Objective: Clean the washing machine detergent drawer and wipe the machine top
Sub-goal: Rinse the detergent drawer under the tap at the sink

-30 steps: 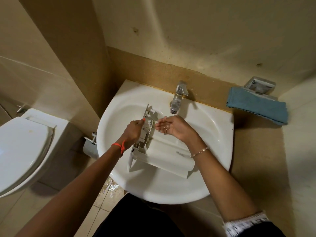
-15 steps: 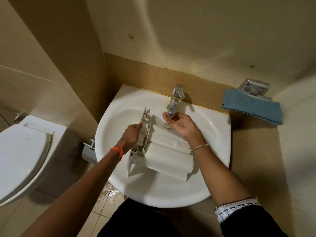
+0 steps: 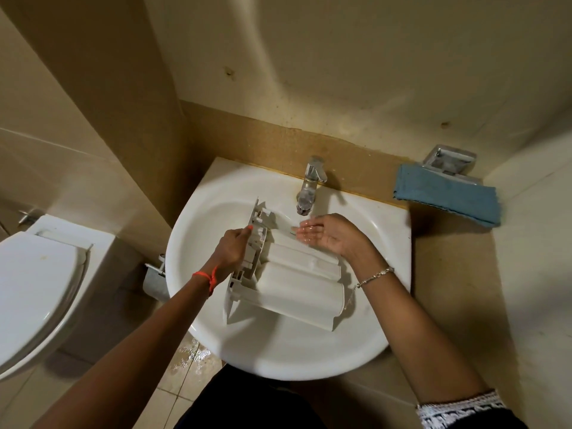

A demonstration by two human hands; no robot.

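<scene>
The detergent drawer [image 3: 297,283] lies in the washbasin [image 3: 278,360], with the left hand [image 3: 232,249] curled around its left frame. The right hand [image 3: 325,232] is flat and open, palm up, wet and holding nothing, beneath the tap [image 3: 309,187]. The rinsing step appears to be in hand; the next move calls for bringing water onto the drawer's compartments.

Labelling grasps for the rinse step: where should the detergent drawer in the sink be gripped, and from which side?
Probably the ribbed frame on the left edge of the detergent drawer, approached from the left, where the left hand grips it. That frame stands upright with ribs to pinch; the smooth rounded shells beside it offer no edge.
</scene>
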